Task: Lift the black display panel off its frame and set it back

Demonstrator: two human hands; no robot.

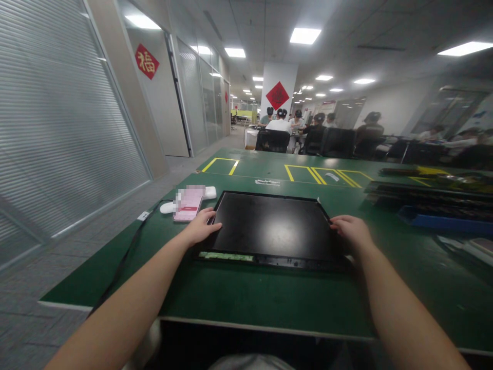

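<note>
Black glossy flat panel (271, 228) lying mid green table (246, 298), left hand (202, 226) and right hand (350, 230) gripping opposite edges; pink phone (188, 204) just left, dark trays (427, 198) right.

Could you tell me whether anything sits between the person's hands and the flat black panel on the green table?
Nothing visible does: the left hand and right hand already rest on the flat black rectangular panel at its side edges.

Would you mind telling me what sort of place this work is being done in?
Probably an electronics assembly or repair workshop in an office-like hall. A green work table marked with yellow boxes carries a black flat panel, held at its sides by the left hand and right hand; other people sit at benches behind.
</note>
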